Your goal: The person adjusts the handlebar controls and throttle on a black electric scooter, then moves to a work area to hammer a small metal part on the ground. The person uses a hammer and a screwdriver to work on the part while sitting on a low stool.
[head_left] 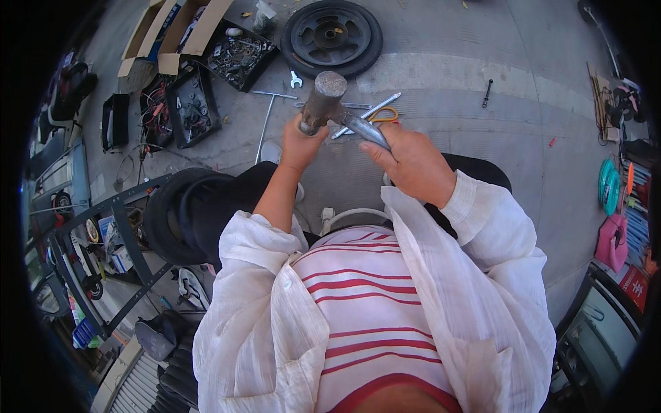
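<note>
My right hand (416, 162) is wrapped round the metal handle of a hammer (325, 103). The heavy, worn head is raised in front of me, one round face turned up. My left hand (303, 144) is closed at the lower end of that head, which hides most of its fingers; I cannot make out what lies in its grip. On the ground beyond are a T-handle wrench (270, 117), a small open-end wrench (295, 80), a silver bar (379, 105) and a tool with orange loop handles (387, 115).
A wheel with a black tyre (369, 51) lies ahead. To its left stand a black tray of metal parts (265, 60), open cardboard boxes (180, 36) and another black tray (206, 103). A tyre (162, 220) and metal frame (134, 241) are at my left. A bolt (487, 93) lies right.
</note>
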